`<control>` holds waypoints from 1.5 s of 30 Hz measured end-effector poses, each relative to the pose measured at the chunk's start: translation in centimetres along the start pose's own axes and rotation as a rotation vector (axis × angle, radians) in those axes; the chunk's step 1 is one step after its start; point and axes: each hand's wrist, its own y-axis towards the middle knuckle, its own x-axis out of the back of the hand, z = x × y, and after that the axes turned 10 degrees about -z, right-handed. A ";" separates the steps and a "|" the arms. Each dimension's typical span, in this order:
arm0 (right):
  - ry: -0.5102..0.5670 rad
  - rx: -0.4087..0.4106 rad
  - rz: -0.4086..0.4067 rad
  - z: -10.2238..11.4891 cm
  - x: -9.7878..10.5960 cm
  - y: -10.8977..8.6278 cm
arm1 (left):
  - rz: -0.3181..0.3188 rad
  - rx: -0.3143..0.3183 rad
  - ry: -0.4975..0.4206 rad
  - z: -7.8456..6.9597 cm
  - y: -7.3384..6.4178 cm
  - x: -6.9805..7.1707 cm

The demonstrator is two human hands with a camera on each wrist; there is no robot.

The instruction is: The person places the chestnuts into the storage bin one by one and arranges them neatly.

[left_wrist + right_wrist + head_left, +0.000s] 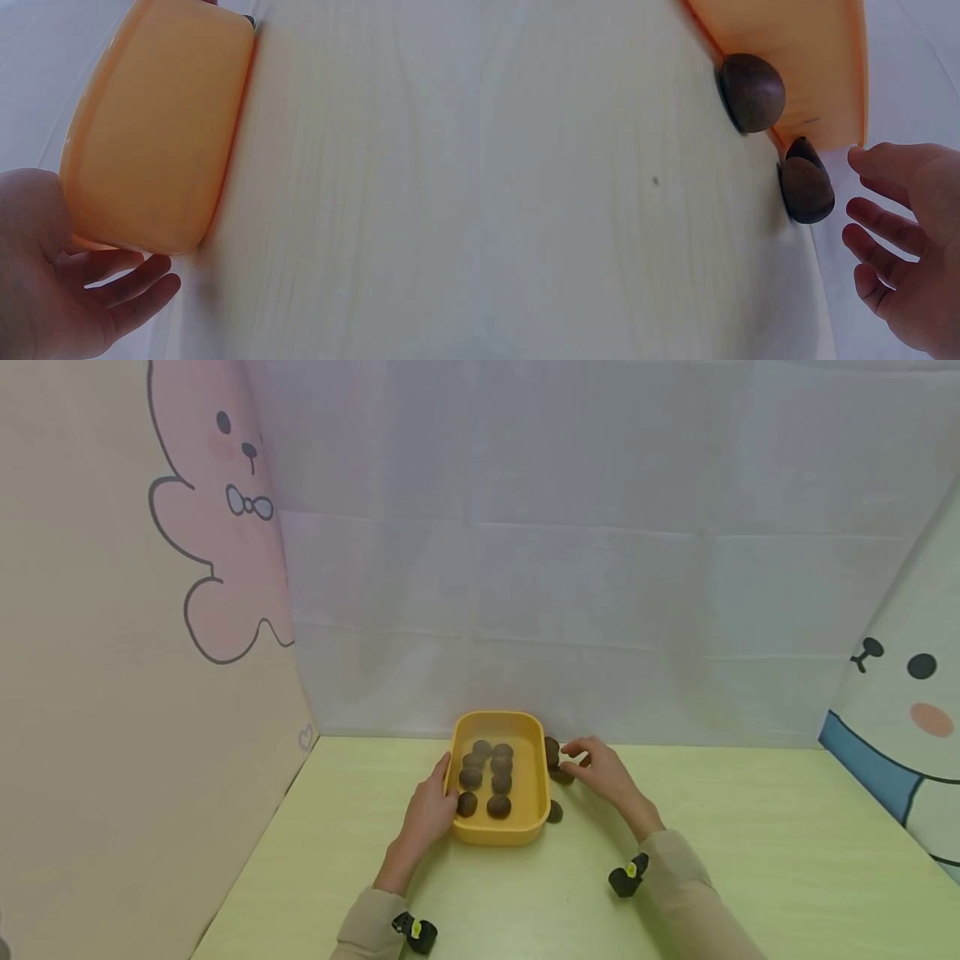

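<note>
A yellow rectangular plastic tub (500, 837) stands near the back edge of the table. Inside it, several dark brown rounded pieces (498, 807) lie in two rough rows. My left hand (431, 810) grips the tub's left side, thumb at the rim and fingers on the outside wall. Along the tub's right side lie more of these brown pieces: one near the front (554, 812) and a cluster farther back (807, 191). Beside that cluster is my right hand (602, 770); in the right wrist view its slightly bent fingers (885, 225) hold nothing and a gap separates them from the pieces.
The pale yellow table (720, 860) extends to both sides of the tub. A white curtain (585, 610) hangs right behind it. Printed panels with cartoon animals (217, 527) stand at left and right. Each wrist carries a small black camera (626, 877).
</note>
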 end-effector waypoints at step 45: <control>0.008 0.083 -0.018 2.8 1.6 1.9 | 0.001 -0.002 -0.002 0.1 0.1 0.0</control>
